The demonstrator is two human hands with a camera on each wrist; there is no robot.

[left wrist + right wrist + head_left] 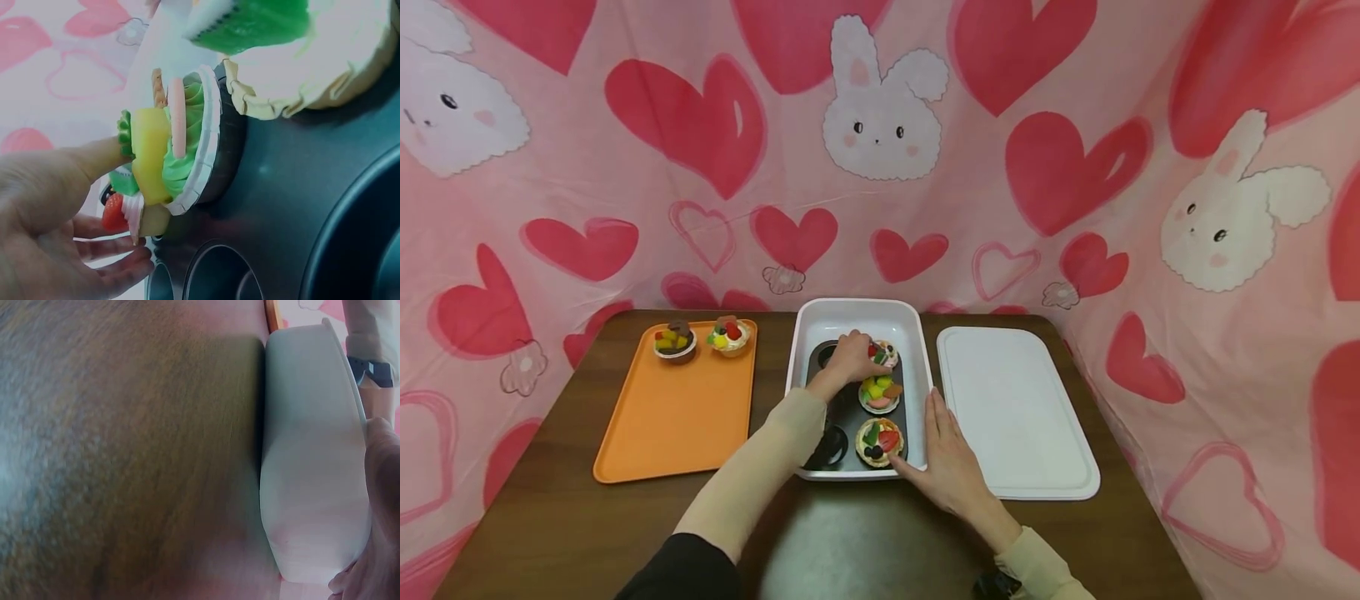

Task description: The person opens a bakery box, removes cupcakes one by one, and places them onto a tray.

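Observation:
My left hand [851,360] reaches over the far end of a dark muffin tin [847,414] and holds a toy cupcake [130,210] topped with strawberry and pink cream between thumb and fingers. Nearer toppings partly hide this grip in the left wrist view. In front of it sits a cupcake [880,393] with green cream and yellow fruit. A tart [879,442] with strawberry and kiwi fills the nearest cup of that row. The tin lies inside a white bin [927,367]. At the bin's near right corner, my right hand [951,467] rests against the rim, fingers extended.
Left of the bin lies an orange tray [681,417]. A chocolate cupcake [675,342] and a fruit tart [728,337] stand at its far end. A white lid-like tray [1018,412] is on the right. Behind the brown table [535,533] hangs a pink curtain [865,200].

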